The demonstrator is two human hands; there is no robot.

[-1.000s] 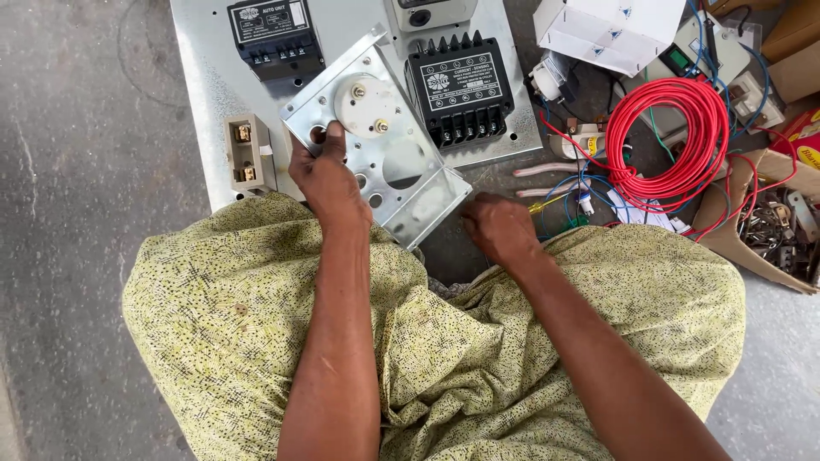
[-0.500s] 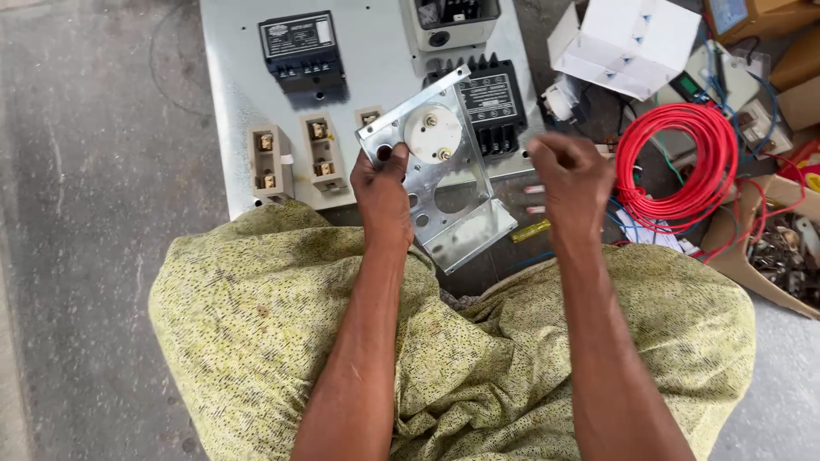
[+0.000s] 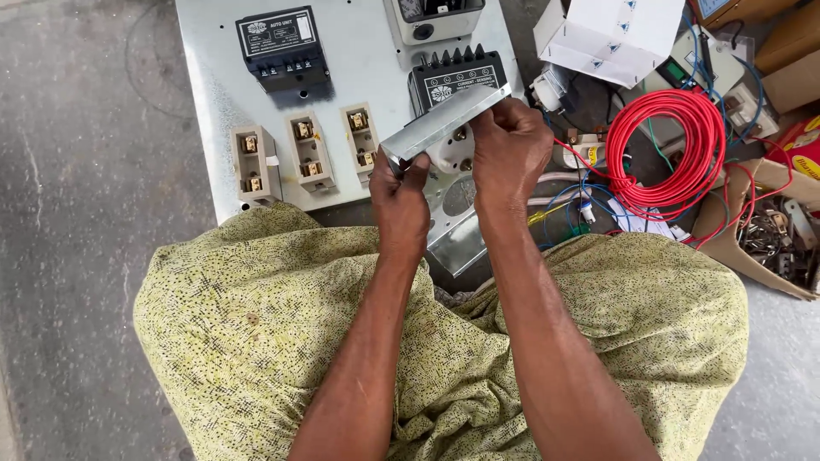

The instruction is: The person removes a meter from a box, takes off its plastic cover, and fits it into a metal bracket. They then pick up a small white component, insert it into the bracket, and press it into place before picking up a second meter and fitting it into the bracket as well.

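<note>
Both hands hold a grey metal socket box (image 3: 444,128) tilted up above the lap. The left hand (image 3: 400,201) has its grip clamped on the lower end at 7 o'clock; the right hand (image 3: 510,149) has its grip clamped at 3 o'clock. A red wire coil (image 3: 666,145) lies near, at 3 o'clock; the metal panel (image 3: 213,111) spreads at 10 o'clock.

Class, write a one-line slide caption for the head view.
Both hands, left hand and right hand, grip a metal socket box above a grey panel beside red wire.
</note>
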